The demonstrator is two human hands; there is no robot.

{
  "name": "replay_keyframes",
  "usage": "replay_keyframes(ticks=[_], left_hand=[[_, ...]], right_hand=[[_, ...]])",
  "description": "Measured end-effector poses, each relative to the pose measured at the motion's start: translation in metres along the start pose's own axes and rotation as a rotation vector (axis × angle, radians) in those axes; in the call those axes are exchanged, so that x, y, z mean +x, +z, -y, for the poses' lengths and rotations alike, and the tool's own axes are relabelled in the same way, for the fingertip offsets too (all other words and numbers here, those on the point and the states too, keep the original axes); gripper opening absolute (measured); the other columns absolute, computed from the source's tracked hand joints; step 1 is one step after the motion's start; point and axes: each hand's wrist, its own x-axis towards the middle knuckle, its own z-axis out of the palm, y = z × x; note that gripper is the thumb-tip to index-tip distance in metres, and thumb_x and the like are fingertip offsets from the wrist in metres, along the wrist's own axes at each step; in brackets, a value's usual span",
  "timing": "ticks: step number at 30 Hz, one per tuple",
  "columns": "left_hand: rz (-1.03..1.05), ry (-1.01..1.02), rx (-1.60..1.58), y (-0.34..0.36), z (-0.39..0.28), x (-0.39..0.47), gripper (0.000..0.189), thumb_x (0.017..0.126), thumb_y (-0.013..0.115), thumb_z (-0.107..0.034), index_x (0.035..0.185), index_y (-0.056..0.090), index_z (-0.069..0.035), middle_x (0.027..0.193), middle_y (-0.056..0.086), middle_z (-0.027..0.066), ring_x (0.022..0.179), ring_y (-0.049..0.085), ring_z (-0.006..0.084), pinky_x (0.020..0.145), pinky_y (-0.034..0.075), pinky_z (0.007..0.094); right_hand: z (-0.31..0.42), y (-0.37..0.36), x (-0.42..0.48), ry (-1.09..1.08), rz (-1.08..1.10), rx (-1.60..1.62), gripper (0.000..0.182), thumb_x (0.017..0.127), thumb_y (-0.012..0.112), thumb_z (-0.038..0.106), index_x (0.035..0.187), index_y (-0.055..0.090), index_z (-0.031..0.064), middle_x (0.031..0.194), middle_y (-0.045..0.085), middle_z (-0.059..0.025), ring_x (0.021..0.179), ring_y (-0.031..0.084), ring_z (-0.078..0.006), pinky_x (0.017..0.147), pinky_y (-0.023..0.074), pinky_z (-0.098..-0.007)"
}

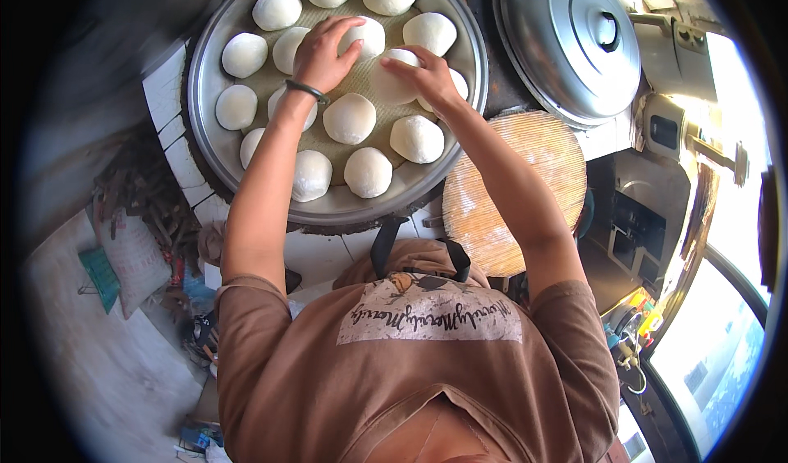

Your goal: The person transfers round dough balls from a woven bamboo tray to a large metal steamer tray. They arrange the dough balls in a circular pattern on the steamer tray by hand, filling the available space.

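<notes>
Several round white dough balls (349, 118) sit spaced around a wide metal steamer tray (203, 124), on a woven tan liner (360, 81). My left hand (326, 53), with a dark bangle at the wrist, curls its fingers and thumb around the left side of one dough ball (371, 39) near the tray's middle. Just right of it, my right hand (428, 75) grips another dough ball (393, 86), thumb on top and fingers at its far side. That ball is slightly blurred and overlaps a neighbour. My forearms hide parts of the balls on the left.
A large domed metal lid (569, 38) rests at the far right of the tray. A round floured reed mat (474, 217) lies at the near right, under my right forearm. White tiles (169, 106) edge the stove. Firewood (138, 186) and a woven sack (132, 260) stand lower left.
</notes>
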Motion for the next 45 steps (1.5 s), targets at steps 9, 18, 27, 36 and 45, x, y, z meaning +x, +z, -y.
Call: replay_keyframes(ticks=[9,18,27,36,45], left_hand=[[-0.063,-0.090,-0.031,0.013,0.012,0.015,0.031,0.096,0.071,-0.026,0.123,0.071,-0.012,0.120,0.073,0.0102,0.112,0.069,0.0323,0.097,0.055,0.0416],[-0.527,-0.351,-0.097,-0.039,0.002,-0.036,0.025,0.099,0.065,-0.009,0.123,0.071,-0.008,0.121,0.076,0.0080,0.112,0.071,0.0222,0.096,0.052,0.0372],[-0.194,-0.202,0.166,-0.069,0.033,-0.045,0.035,0.093,0.067,-0.007,0.128,0.070,-0.008,0.127,0.070,0.0133,0.119,0.067,0.0319,0.104,0.051,0.0407],[-0.502,-0.483,-0.116,-0.092,0.065,-0.069,0.030,0.095,0.054,0.007,0.117,0.071,-0.002,0.112,0.078,0.0119,0.104,0.076,0.0213,0.092,0.057,0.0334],[-0.233,-0.607,-0.076,-0.070,0.075,-0.102,0.040,0.093,0.059,0.001,0.133,0.065,-0.003,0.127,0.074,0.0153,0.116,0.073,0.0262,0.095,0.057,0.0384]], right_hand=[[-0.006,0.016,0.005,-0.490,-0.284,-0.773,0.046,0.090,0.074,0.029,0.130,0.071,0.0072,0.121,0.071,-0.0173,0.119,0.066,-0.0362,0.105,0.0525,-0.0451],[0.023,0.019,0.039,-0.506,-0.158,-0.844,0.064,0.090,0.077,0.044,0.139,0.063,0.0070,0.129,0.066,-0.0190,0.125,0.062,-0.0362,0.104,0.0535,-0.0455],[0.039,0.062,0.072,-0.277,-0.018,-1.114,0.105,0.078,0.079,0.069,0.159,0.041,0.0133,0.143,0.056,-0.0162,0.133,0.056,-0.0351,0.105,0.0523,-0.0454],[0.059,0.109,0.094,-0.609,0.104,-1.119,0.082,0.087,0.071,0.068,0.145,0.060,0.0106,0.133,0.065,-0.0160,0.129,0.061,-0.0319,0.104,0.0520,-0.0461],[0.056,0.154,0.110,-0.638,0.252,-1.222,0.090,0.089,0.068,0.069,0.155,0.049,0.0116,0.142,0.060,-0.0210,0.137,0.056,-0.0373,0.114,0.0472,-0.0452]])
